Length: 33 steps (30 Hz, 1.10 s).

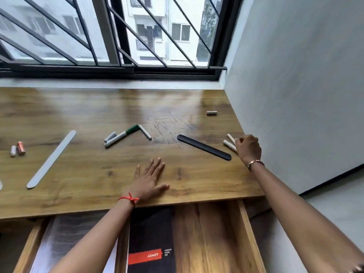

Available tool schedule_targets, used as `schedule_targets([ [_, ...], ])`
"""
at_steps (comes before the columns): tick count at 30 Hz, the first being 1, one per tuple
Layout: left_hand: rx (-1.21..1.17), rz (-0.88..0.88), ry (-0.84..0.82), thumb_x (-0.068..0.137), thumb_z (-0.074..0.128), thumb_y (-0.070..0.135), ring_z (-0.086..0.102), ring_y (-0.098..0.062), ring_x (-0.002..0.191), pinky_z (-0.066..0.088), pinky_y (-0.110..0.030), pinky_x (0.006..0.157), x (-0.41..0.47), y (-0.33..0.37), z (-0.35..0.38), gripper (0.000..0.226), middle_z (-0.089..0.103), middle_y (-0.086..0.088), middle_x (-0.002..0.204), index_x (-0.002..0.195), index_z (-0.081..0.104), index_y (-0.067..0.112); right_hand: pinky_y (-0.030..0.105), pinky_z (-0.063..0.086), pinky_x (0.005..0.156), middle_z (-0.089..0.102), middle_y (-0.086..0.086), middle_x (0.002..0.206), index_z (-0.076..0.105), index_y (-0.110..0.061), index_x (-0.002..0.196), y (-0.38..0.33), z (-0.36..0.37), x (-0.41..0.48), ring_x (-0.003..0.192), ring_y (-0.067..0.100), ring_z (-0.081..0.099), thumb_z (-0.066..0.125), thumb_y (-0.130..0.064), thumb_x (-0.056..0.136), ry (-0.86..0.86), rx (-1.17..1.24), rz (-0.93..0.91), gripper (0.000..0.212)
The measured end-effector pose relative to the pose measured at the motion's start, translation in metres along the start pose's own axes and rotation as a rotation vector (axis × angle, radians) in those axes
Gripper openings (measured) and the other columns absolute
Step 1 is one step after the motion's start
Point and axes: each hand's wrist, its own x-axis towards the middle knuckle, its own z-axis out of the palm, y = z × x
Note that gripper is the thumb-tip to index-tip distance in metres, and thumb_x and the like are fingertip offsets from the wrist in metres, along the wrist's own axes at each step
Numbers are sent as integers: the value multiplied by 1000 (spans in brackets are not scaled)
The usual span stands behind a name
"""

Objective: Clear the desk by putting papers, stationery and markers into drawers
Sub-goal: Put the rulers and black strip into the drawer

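Now left hand [149,180] lies flat; right hand [248,149] pinches white sticks [229,143].

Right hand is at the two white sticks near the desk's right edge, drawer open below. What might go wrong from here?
1. The right hand curls over only one end of the white sticks, which lie near the desk edge; one may slip and roll off onto the floor.
2. The black strip lies right beside them; carrying the sticks back toward the open drawer may knock it.
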Motion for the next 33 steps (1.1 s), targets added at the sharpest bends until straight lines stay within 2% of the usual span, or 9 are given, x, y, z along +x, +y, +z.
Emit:
schedule_targets([
  [3, 16, 46, 157, 57, -16, 89, -18, -9, 141, -11, -44, 113, 3, -10, 21, 113, -14, 9, 153, 148, -2, 24, 37, 47, 78, 64, 24, 103, 68, 5, 91, 6, 15, 26, 102, 37, 57, 47, -17, 90, -37, -6, 25, 29],
  [7, 123, 36, 251, 85, 7, 73, -15, -2, 142, 6, -41, 108, 3, -14, 29, 81, 28, 3, 152, 145, 26, 22, 36, 47, 83, 63, 20, 109, 69, -1, 99, 10, 33, 44, 110, 34, 54, 53, -21, 88, -119, -48, 33, 27],
  [12, 136, 25, 274, 87, 10, 70, -10, -2, 143, 2, -40, 110, 0, -12, 28, 77, 28, 5, 151, 143, 32, 22, 36, 48, 78, 64, 23, 107, 65, 5, 97, 12, 47, 60, 106, 36, 56, 55, -14, 85, -143, -125, 67, 25],
  [16, 162, 5, 252, 87, 8, 70, 17, -10, 139, 15, -46, 106, -1, -10, 26, 77, 36, 3, 149, 141, 35, 21, 42, 46, 88, 60, 28, 111, 61, 10, 102, 2, 50, 62, 110, 39, 52, 52, -11, 87, -99, -134, 34, 27],
  [21, 137, 9, 247, 86, 8, 71, 20, -12, 139, 16, -47, 106, -3, -7, 24, 79, 31, 3, 151, 142, 34, 21, 51, 45, 87, 57, 30, 105, 48, 9, 106, -37, 58, 48, 101, 44, 54, 41, -3, 90, 9, 104, -153, 21],
  [25, -175, 88, 162, 72, 32, 78, -6, -1, 142, -12, -38, 115, -1, -12, 11, 90, -3, 19, 151, 147, 17, 29, 41, 48, 92, 55, 22, 128, 47, 6, 118, -86, 74, 20, 115, 37, 53, 39, 0, 87, -52, 332, -191, 32],
  [27, -477, 120, 120, 82, 58, 47, 3, 0, 140, -7, -33, 116, -3, -26, 1, 71, 13, 17, 150, 143, 31, 22, 33, 48, 74, 66, 20, 107, 59, 1, 102, -107, 90, 3, 98, 33, 62, 48, -12, 87, -127, 348, -187, 23],
  [29, -575, 80, 208, 86, 63, 23, 10, -2, 139, 5, -32, 119, -8, -46, -5, 57, 27, 8, 150, 138, 40, 15, 28, 38, 60, 62, 17, 76, 57, -7, 74, -129, 102, -14, 74, 28, 60, 53, -18, 84, -192, 343, -183, 16],
  [33, -263, -7, 264, 76, 28, 67, 4, 1, 140, -1, -28, 116, -23, -81, 2, 80, 17, 13, 154, 143, 32, 24, 26, 32, 54, 49, 6, 57, 47, -13, 54, -172, 116, -40, 65, 28, 53, 59, -18, 81, -269, 306, -203, 31],
])
